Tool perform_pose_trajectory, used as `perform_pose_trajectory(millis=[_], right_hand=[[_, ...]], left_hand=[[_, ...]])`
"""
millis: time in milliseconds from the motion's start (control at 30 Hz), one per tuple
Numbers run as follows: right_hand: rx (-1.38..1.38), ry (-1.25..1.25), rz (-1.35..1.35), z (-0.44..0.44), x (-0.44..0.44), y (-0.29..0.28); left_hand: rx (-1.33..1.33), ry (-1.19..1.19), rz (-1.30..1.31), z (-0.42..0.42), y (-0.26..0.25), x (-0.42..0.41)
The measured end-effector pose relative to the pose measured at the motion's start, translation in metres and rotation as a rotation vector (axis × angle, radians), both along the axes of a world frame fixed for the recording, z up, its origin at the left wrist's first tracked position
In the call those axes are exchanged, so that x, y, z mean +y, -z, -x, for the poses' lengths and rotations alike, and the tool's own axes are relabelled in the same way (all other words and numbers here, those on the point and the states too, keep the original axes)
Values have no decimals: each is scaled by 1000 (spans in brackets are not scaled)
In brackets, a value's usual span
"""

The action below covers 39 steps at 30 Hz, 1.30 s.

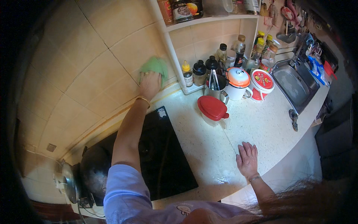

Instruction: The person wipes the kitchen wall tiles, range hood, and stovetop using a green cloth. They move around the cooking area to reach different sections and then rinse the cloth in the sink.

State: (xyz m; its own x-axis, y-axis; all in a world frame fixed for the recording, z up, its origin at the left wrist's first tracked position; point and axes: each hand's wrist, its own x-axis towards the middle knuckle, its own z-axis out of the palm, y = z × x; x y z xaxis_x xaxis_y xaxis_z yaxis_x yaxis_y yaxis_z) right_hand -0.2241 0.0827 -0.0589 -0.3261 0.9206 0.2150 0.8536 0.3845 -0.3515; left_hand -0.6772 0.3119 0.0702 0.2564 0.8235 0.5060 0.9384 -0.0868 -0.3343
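My left hand [150,84] presses a green cloth [154,65] against the beige tiled wall [92,67], just left of a white shelf unit. The cloth is slightly blurred, and my fingers are partly hidden in its folds. Below that outstretched arm lies a black glass cooktop [167,162]. My right hand [247,159] rests palm down on the speckled white countertop [201,145], fingers spread and holding nothing. A wet, shiny patch [221,180] shows on the counter to the left of this hand.
A red-lidded container [213,107], a metal pitcher [214,91] holding tongs, an enamel mug [237,91] and a red-and-white tub [261,85] stand near the white shelf unit [172,53]. Several bottles crowd behind. A sink [293,79] is at right; a dark wok [95,170] sits left.
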Motion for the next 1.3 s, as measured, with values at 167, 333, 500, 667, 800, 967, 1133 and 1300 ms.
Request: perform_pose_trajectory(millis=[167,333,500,667,800,967,1133,1300], right_hand=[[-4,0,4,-1,0,-3],[2,-2,-13,-1,1,-2],[9,-6,-7,1,2,-3],[-8,7,10,2,4,-4],[-27,17,21,3,4,1],[-46,2,-5,3,5,1],[-36,12,18,4,5,-1],[-31,5,7,6,6,0]], left_hand=[[-1128,440,-450,-46,-115,38],[-1618,749,-399,-99,-159,57],[-1849,829,-272,-96,-110,62],[-1769,244,65,-119,-60,15],[-1603,117,148,-120,14,19],[-1636,125,222,-112,63,14],[-1868,134,320,-92,61,-11],[-687,309,-555,-37,-33,14]])
